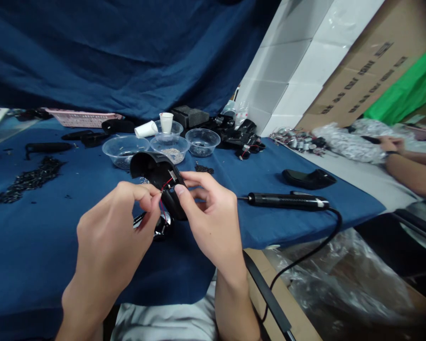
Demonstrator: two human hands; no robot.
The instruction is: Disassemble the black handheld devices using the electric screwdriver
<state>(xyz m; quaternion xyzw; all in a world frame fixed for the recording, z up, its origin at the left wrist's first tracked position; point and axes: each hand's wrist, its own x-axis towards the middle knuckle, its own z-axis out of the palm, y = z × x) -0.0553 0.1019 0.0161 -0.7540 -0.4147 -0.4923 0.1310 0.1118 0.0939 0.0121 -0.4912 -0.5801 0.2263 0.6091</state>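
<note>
My right hand (209,208) grips a black plastic housing (154,166), its hollow curved end tilted up to the left. Inside the housing, red wires run from a small white connector (173,177). My left hand (122,227) pinches at the housing's near edge, where the red wires come out; whatever lies between its fingertips is too small to name. A shiny black and chrome part (164,226) shows below the housing, partly hidden behind my left fingers.
Beyond my hands stand clear plastic bowls (203,142) with small parts and paper cups (166,123). A corded electric screwdriver (287,201) and a black shell (308,178) lie at right. Black pieces (30,180) are heaped at left. Another person's arm (412,166) is at far right.
</note>
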